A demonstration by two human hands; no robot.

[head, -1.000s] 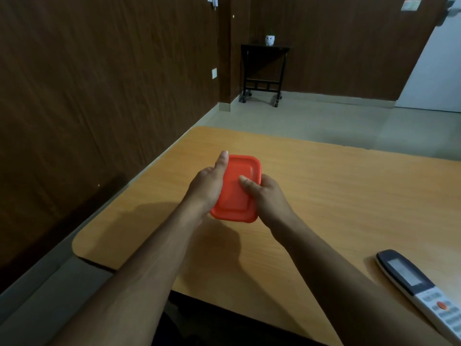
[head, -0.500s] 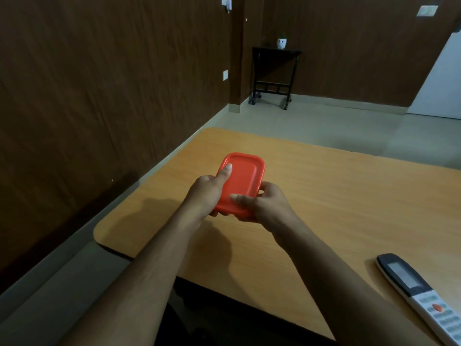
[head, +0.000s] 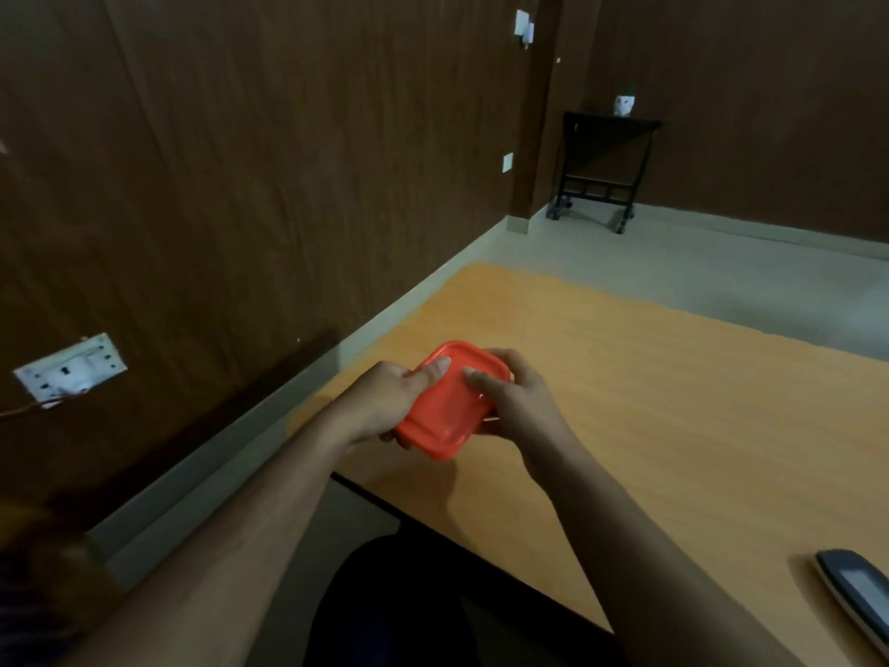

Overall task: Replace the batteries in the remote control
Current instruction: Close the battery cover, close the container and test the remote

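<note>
A small red lidded plastic box (head: 445, 409) is held just above the near left corner of the orange wooden table (head: 673, 402). My left hand (head: 385, 402) grips its left side with the thumb on the lid. My right hand (head: 517, 402) grips its right side, thumb also on the lid. The lid is closed, so what is inside is hidden. The remote control (head: 861, 599), dark-topped with a grey screen, lies on the table at the far right edge of the view, partly cut off.
A dark wood-panelled wall with a white socket plate (head: 72, 368) runs along the left. A black side table (head: 606, 170) with a small white pot stands at the far wall. The table's near edge (head: 481, 556) lies over my lap.
The view has swung left and down, so the remote now sits at the frame's right edge. Both hands have drawn the red box nearer to the table's front corner, still gripping it.
</note>
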